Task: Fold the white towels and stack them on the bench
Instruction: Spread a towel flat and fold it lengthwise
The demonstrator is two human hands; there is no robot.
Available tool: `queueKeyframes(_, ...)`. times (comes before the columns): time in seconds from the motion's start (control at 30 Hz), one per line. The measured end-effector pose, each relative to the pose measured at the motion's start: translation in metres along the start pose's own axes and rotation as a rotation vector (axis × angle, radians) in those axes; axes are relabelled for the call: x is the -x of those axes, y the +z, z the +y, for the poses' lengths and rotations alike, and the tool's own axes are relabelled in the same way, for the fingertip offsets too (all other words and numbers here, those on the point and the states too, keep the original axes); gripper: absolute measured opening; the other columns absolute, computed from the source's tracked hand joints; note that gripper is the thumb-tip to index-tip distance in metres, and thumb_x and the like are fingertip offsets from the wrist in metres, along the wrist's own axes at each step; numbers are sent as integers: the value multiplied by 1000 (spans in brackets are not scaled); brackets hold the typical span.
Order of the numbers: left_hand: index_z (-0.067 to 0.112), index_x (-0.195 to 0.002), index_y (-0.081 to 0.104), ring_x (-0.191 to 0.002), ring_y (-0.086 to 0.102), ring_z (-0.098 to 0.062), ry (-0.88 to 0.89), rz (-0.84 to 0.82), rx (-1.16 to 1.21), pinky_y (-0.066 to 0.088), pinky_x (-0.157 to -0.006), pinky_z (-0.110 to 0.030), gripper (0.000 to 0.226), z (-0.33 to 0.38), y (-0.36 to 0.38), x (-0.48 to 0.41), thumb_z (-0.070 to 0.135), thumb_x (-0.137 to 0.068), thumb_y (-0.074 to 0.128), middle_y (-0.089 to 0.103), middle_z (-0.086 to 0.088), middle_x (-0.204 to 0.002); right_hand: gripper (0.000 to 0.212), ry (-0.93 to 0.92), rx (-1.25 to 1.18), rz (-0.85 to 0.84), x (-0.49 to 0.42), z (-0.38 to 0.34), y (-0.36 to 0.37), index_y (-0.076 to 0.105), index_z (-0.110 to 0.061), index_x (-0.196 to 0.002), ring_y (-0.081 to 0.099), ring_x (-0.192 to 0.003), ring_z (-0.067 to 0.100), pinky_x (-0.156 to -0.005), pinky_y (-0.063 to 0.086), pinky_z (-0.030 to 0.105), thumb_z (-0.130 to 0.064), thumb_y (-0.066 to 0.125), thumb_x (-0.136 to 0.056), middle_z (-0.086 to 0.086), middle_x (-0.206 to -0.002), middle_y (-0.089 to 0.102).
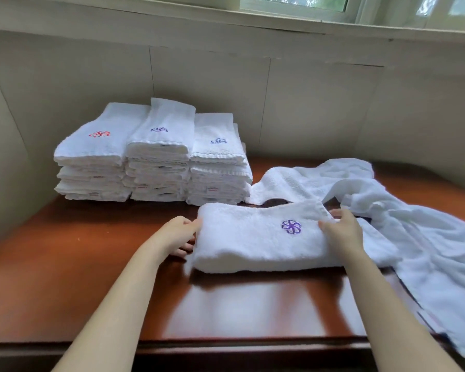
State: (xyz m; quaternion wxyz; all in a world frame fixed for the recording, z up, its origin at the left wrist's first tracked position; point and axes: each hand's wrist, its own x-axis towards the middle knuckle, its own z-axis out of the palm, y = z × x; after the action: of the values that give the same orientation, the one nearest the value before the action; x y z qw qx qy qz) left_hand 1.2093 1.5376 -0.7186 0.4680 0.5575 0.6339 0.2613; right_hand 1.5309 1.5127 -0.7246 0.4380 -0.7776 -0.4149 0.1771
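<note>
A folded white towel [255,241] with a purple flower emblem lies across the middle of the dark wooden bench [91,277]. My left hand [179,234] grips its left end, thumb on top and fingers tucked under. My right hand [342,230] rests on its right part, thumb and fingers spread over the cloth. Three stacks of folded white towels [153,154] stand side by side at the back left, one with a red emblem and two with blue ones.
Loose unfolded white towels [403,210] sprawl over the right side of the bench and hang off its front right edge. A pale panelled wall [306,103] runs behind, with a window sill above. Bare polished wood shows at the front and left.
</note>
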Motion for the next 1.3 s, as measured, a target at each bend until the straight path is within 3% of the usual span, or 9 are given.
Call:
queueKeyframes(0.13, 9, -131, 36, -98, 59, -22, -21, 21, 39, 51, -73, -31, 63, 4, 23, -6, 46, -86, 60, 54, -5, -120, 40, -50, 95, -92, 2, 14, 6, 53, -15, -127, 52, -116, 26, -92, 37, 31, -18, 58, -87, 9, -128, 58)
queueKeyframes(0.23, 4, -133, 32, -104, 57, -25, -10, 27, 52, 49, -87, -35, 75, 3, 26, -11, 32, -76, 73, 53, -9, -122, 44, -16, 73, -93, 0, 12, 7, 57, -12, -125, 52, -119, 23, -94, 36, 28, -23, 66, -84, 7, -130, 57)
queueKeyframes(0.37, 0, -127, 47, -105, 61, -29, 83, 114, 178, 50, -86, -36, 80, 9, -2, -12, 28, -59, 78, 58, -17, -122, 36, 10, -105, -120, 5, -3, 15, 66, -5, -111, 63, -102, 25, -89, 48, 32, -14, 74, -77, 11, -109, 68)
queueKeyframes(0.47, 2, -132, 46, -111, 58, -32, 50, 296, 165, 47, -90, -39, 95, 3, -34, -14, 36, -50, 78, 56, -17, -127, 17, -82, -332, -168, 17, -28, 24, 66, -21, -82, 64, -73, 6, -64, 52, 20, -6, 72, -76, -5, -82, 66)
queueKeyframes(0.6, 8, -146, 27, -128, 44, -33, -54, 478, 42, 38, -103, -40, 87, -20, -50, -16, 37, -77, 73, 40, -15, -145, 20, -130, -525, -229, 25, -55, 17, 60, -21, -90, 66, -75, 17, -67, 54, 31, -7, 70, -79, 2, -87, 65)
queueKeyframes(0.8, 8, -149, 18, -129, 44, -33, -42, 298, -66, 40, -103, -39, 87, -19, -27, -18, 39, -84, 66, 34, -15, -149, 10, -71, -479, -68, 5, -29, -7, 58, -10, -82, 58, -74, 18, -67, 48, 31, -12, 68, -83, 8, -86, 59)
queueKeyframes(1.0, 9, -147, 23, -129, 43, -33, -7, 272, -230, 36, -99, -37, 81, -14, -8, -18, 44, -85, 63, 38, -13, -147, 14, -58, -100, -46, -11, 20, -9, 57, -8, -81, 53, -78, 19, -65, 36, 28, -18, 66, -86, 2, -78, 57)
queueKeyframes(1.23, 8, -147, 25, -130, 41, -34, -2, 262, -200, 34, -105, -38, 82, -13, 0, -24, 46, -85, 63, 37, -15, -147, 21, -16, -248, 84, -24, 13, -17, 51, -16, -72, 53, -75, 17, -69, 41, 29, -23, 67, -84, -2, -76, 56)
queueKeyframes(1.3, 8, -147, 24, -130, 41, -33, -6, 253, -205, 35, -104, -39, 83, -13, 3, -25, 49, -85, 61, 37, -14, -148, 21, 39, -171, 78, -26, 21, -14, 49, -15, -71, 52, -76, 19, -68, 38, 28, -19, 66, -84, -1, -74, 55)
